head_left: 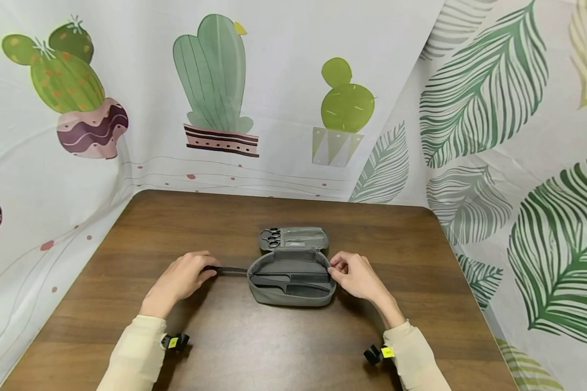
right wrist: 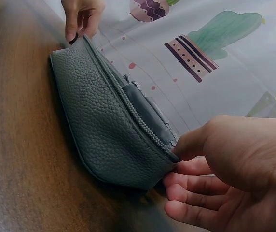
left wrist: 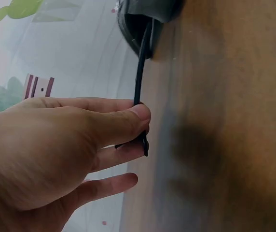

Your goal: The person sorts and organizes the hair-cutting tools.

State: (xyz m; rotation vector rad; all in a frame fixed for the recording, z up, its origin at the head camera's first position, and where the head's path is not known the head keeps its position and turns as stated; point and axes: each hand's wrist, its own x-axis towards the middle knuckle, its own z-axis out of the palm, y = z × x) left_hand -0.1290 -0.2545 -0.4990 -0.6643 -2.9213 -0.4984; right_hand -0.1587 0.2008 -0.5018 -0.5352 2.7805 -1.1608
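My left hand [head_left: 185, 276] pinches a thin black strap [left wrist: 140, 72]; my right hand [head_left: 359, 276] pinches the rim [right wrist: 137, 116] of the oblong grey pebbled-leather case [right wrist: 92, 106] between them: likely light, soft-walled, best held there.

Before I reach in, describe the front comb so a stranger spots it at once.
On the brown table, find the open grey case. In its deeper half lies a rear comb; your target, the front comb, lies nearer the cream sleeves.

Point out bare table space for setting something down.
The table is bare between the sleeves, before the grey case, and beyond its open lid to the far edge. Crowded: between left hand and right hand, where case and black strip lie.
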